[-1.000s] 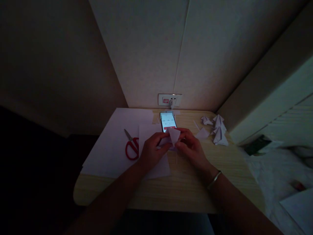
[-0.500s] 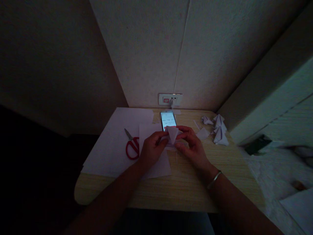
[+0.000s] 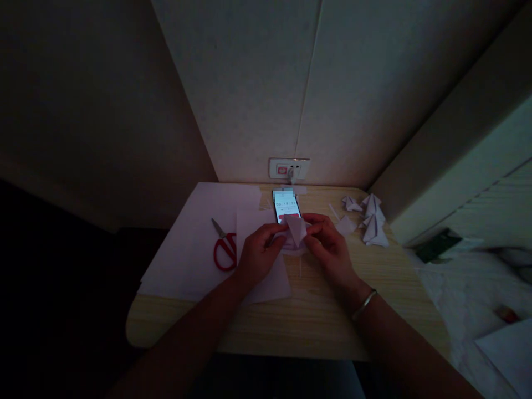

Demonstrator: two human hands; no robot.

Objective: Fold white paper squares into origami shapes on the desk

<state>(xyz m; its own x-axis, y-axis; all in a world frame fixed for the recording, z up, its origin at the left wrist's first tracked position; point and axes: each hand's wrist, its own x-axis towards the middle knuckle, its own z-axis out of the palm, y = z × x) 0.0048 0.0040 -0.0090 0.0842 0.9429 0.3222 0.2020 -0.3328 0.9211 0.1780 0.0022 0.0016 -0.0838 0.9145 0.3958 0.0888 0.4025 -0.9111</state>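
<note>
A folded piece of white paper (image 3: 296, 230) is held above the table between both hands, just in front of a lit phone (image 3: 286, 206). My left hand (image 3: 261, 250) pinches the paper's left side with thumb and fingers. On the other side, my right hand (image 3: 329, 246) grips its right edge, thumb and fingers closed together. Red-handled scissors (image 3: 225, 250) lie to the left on large white sheets (image 3: 191, 244). Several folded paper shapes (image 3: 375, 228) stand at the table's right, with a small one (image 3: 351, 203) beside them.
The wooden table (image 3: 307, 332) meets a wall with a socket and plug (image 3: 290, 168) behind the phone. A small loose paper piece (image 3: 346, 225) lies right of my hands. A green object (image 3: 439, 245) is beyond the table's right edge.
My right thumb has moved up and in against the paper's right edge. The folded paper has turned slightly and shifted a little to the right.
</note>
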